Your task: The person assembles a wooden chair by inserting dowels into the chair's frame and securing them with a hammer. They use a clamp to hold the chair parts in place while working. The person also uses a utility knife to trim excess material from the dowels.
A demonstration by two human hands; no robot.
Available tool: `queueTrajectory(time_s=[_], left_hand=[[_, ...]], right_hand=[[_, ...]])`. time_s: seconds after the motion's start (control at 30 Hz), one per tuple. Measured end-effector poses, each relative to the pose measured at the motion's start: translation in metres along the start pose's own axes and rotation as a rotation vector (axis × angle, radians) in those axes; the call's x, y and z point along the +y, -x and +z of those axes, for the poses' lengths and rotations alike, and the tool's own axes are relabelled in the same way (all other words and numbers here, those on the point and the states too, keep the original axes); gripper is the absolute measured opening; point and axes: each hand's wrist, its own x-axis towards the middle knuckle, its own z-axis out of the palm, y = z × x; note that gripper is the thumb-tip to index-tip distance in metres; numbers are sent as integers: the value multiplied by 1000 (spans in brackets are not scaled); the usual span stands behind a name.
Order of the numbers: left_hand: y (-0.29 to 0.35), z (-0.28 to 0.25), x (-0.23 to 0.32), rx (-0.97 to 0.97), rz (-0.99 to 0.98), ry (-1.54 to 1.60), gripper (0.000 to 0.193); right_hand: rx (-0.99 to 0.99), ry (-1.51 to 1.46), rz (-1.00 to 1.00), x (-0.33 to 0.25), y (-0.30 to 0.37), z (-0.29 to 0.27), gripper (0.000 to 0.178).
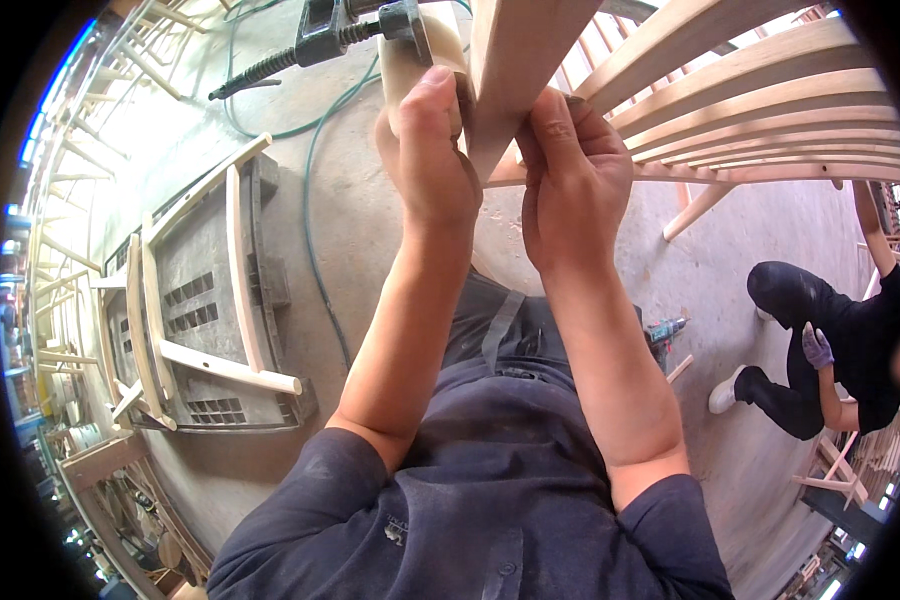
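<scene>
A thick wooden beam [520,65] rises at the top centre, between my two hands. My left hand [428,150] is closed round the lower part of a pale wooden block [400,75], its thumb pointing up along the block. Above that thumb, a dark metal clamp [405,30] with a threaded screw bar [270,72] sits against the block. My right hand [578,180] is closed beside the beam's right face, fingers curled and fingertips against or just behind the wood. Whatever those fingers pinch is hidden.
A slatted wooden frame [760,90] spreads to the upper right. At left, a grey pallet [205,270] carries light wooden frame parts. A green hose [310,220] crosses the floor. At right are a power drill [665,328] and a crouching co-worker [830,330] wearing a glove.
</scene>
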Motion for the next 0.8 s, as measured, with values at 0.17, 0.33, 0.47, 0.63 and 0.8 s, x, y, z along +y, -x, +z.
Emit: queueTrajectory(time_s=[0.17, 0.33, 0.47, 0.63, 0.8], left_hand=[[1, 6, 2, 5, 16, -31, 35], [0, 10, 2, 53, 39, -53, 32], [2, 13, 4, 43, 32, -5, 32], [9, 15, 11, 105, -33, -35, 33], [14, 15, 21, 12, -164, 71, 30]], right_hand=[[-29, -20, -26, -2, 3, 0, 22], [-29, -96, -27, 1, 2, -2, 25], [54, -149, -30, 1, 4, -1, 26], [148, 194, -248, -1, 34, -14, 15], [-45, 346, -315, -4, 48, -10, 16]])
